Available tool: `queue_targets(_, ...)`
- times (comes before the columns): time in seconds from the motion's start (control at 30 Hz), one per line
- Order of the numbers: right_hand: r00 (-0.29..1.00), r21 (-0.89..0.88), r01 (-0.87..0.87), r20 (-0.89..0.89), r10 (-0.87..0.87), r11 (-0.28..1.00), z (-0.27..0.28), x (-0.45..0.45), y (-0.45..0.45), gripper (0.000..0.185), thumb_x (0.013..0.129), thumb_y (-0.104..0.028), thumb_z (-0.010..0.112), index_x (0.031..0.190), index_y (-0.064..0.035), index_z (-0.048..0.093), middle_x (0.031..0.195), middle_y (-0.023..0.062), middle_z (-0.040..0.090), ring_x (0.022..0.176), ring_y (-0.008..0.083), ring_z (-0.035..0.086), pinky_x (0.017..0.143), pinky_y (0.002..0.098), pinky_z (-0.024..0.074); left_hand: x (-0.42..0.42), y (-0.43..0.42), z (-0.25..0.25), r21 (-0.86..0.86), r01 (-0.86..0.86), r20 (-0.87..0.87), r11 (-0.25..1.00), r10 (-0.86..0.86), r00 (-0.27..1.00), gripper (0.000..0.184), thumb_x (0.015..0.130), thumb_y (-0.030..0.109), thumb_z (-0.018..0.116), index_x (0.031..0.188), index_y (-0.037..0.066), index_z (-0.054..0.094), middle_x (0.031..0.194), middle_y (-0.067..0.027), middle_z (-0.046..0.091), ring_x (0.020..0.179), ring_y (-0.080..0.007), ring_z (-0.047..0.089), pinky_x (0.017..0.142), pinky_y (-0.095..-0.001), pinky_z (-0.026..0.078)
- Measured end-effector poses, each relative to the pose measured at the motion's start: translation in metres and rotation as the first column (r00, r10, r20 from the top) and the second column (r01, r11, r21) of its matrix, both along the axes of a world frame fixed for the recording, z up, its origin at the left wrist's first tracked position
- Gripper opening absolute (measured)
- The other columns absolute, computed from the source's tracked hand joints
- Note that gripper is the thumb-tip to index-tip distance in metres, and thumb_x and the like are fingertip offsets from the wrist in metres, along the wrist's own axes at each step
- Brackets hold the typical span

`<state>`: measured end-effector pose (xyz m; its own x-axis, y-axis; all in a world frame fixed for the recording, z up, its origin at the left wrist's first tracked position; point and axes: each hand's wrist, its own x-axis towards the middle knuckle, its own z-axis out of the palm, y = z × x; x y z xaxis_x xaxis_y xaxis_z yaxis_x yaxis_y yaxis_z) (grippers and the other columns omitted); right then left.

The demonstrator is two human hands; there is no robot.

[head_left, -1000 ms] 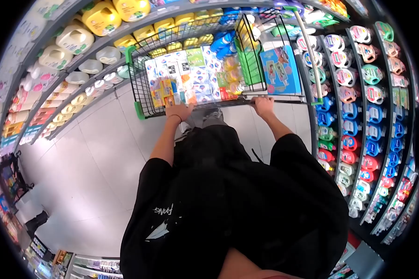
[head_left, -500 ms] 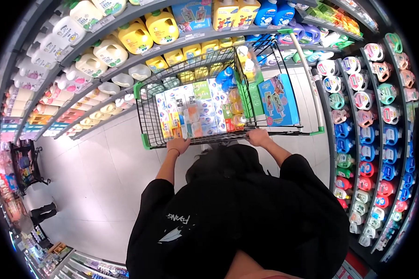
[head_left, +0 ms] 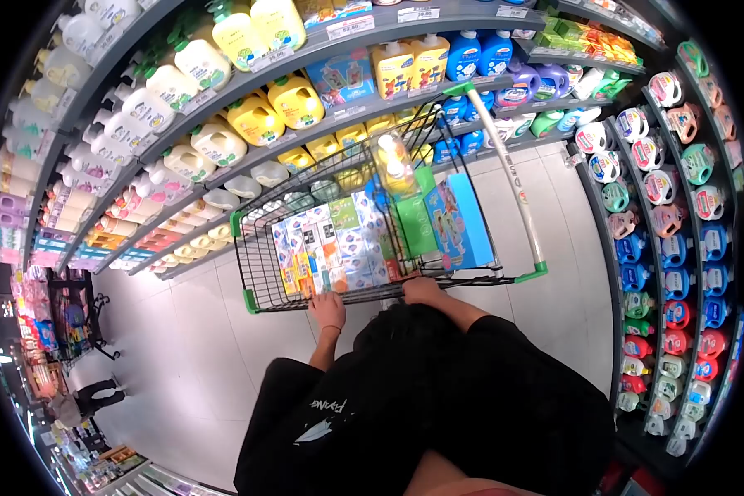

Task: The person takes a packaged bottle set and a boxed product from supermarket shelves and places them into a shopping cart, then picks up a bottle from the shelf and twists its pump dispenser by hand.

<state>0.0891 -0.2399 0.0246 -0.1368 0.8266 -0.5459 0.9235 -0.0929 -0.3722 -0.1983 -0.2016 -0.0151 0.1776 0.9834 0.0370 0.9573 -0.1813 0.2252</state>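
A black wire shopping cart (head_left: 238, 277) with green corner pieces stands sideways before me. My left hand (head_left: 328, 310) is on the near side's top rim, fingers closed over it. Further right on that rim, my right hand (head_left: 422, 290) is closed around the wire. White-and-blue packs (head_left: 351, 256) fill much of the basket. Yellow bottles in clear wrap (head_left: 394, 161) show near the handle end, above a green panel (head_left: 418, 227). Beside that panel is a blue box (head_left: 465, 221). The cart's pale push handle (head_left: 504, 165) is at the right, with neither hand on it.
Shelves of yellow jugs (head_left: 296, 101) and pump bottles (head_left: 200, 64) curve along the far side. On the right, a rack holds detergent bottles (head_left: 634, 247). A dark trolley (head_left: 74, 318) and a person's legs (head_left: 99, 395) are on the tiled floor (head_left: 182, 372) at left.
The cart appears lower in view and turned slightly, its handle end shifted left. My right hand appears closer to my left hand. More of the upper shelves shows.
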Motion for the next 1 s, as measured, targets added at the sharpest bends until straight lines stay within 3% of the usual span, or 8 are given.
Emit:
queue_targets(0.37,0.873,-0.084,-0.402,-0.334,0.355,0.912,-0.003,-0.012,0.020,0.043,0.072,-0.033,0.060,0.086,0.0072,0.070,0.084,0.0287,0.067,0.080,0.0403,0.068,0.075,0.0482,0.0525,-0.024,0.000,-0.004,-0.108,-0.104,-0.069,0.989,0.097,0.993,0.037,0.090,0.034,0.043,0.079,0.009,0.068,0.090,-0.0077,0.070,0.100,-0.0306,0.056,0.092,-0.0487,0.033)
queue_targets(0.53,0.942,-0.235,-0.262,-0.272,0.196,0.936,-0.208,-0.023,0.011,0.042,0.073,-0.034,0.065,0.079,0.0067,0.068,0.075,0.0255,0.067,0.065,0.0339,0.067,0.057,0.0468,0.0489,-0.018,0.003,0.004,-0.178,-0.163,-0.094,0.970,0.148,0.985,0.040,0.091,0.035,0.041,0.083,0.008,0.070,0.090,-0.0084,0.070,0.096,-0.0304,0.057,0.095,-0.0489,0.030)
queue_targets(0.63,0.877,-0.090,-0.422,-0.292,0.381,0.902,-0.089,-0.018,0.013,0.042,0.074,-0.036,0.065,0.079,0.0050,0.069,0.072,0.0241,0.066,0.064,0.0328,0.066,0.057,0.0455,0.0484,-0.015,0.003,0.008,-0.133,-0.136,-0.074,0.982,0.127,0.989,0.036,0.090,0.031,0.043,0.081,0.009,0.071,0.086,-0.0116,0.069,0.093,-0.0325,0.059,0.088,-0.0482,0.035)
queue_targets(0.67,0.963,-0.194,-0.172,-0.238,0.123,0.966,-0.035,-0.018,0.012,0.046,0.077,-0.039,0.064,0.084,0.0055,0.068,0.073,0.0221,0.067,0.065,0.0316,0.065,0.059,0.0447,0.0486,-0.014,0.003,0.009,-0.138,-0.145,-0.090,0.980,0.133,0.987,0.036,0.090,0.030,0.043,0.079,0.009,0.070,0.085,-0.0106,0.069,0.093,-0.0324,0.059,0.090,-0.0468,0.035)
queue_targets(0.77,0.885,-0.048,-0.455,-0.134,0.446,0.889,-0.131,-0.010,0.019,0.048,0.079,-0.042,0.064,0.091,0.0043,0.068,0.075,0.0201,0.067,0.068,0.0320,0.066,0.062,0.0444,0.0494,-0.009,0.001,0.007,-0.088,-0.126,-0.110,0.988,0.116,0.987,0.036,0.091,0.029,0.043,0.078,0.009,0.069,0.085,-0.0097,0.069,0.094,-0.0323,0.058,0.093,-0.0474,0.034)
queue_targets(0.87,0.966,-0.162,-0.186,-0.208,0.151,0.969,-0.071,-0.006,0.016,0.048,0.080,-0.045,0.063,0.094,0.0011,0.068,0.079,0.0191,0.068,0.074,0.0327,0.066,0.066,0.0455,0.0505,-0.001,0.000,0.012,-0.046,-0.123,-0.108,0.991,0.118,0.987,0.035,0.091,0.029,0.043,0.079,0.008,0.068,0.083,-0.0095,0.069,0.095,-0.0326,0.057,0.095,-0.0494,0.033)
queue_targets(0.97,0.982,-0.194,-0.173,-0.111,0.153,0.966,0.012,-0.002,0.014,0.047,0.083,-0.046,0.060,0.102,-0.0035,0.067,0.092,0.0184,0.069,0.089,0.0340,0.067,0.079,0.0473,0.0507,0.008,0.001,0.020,-0.115,-0.138,-0.051,0.984,0.133,0.990,0.033,0.091,0.029,0.045,0.080,0.008,0.067,0.086,-0.0114,0.068,0.093,-0.0329,0.056,0.097,-0.0517,0.031)
queue_targets(1.0,0.983,-0.220,-0.176,-0.088,0.160,0.959,0.005,0.000,0.013,0.046,0.084,-0.044,0.058,0.104,-0.0043,0.066,0.094,0.0181,0.069,0.091,0.0345,0.067,0.081,0.0474,0.0507,0.011,-0.001,0.018,-0.102,-0.137,-0.041,0.985,0.133,0.990,0.032,0.090,0.029,0.046,0.080,0.007,0.067,0.086,-0.0116,0.068,0.093,-0.0329,0.056,0.097,-0.0516,0.031)
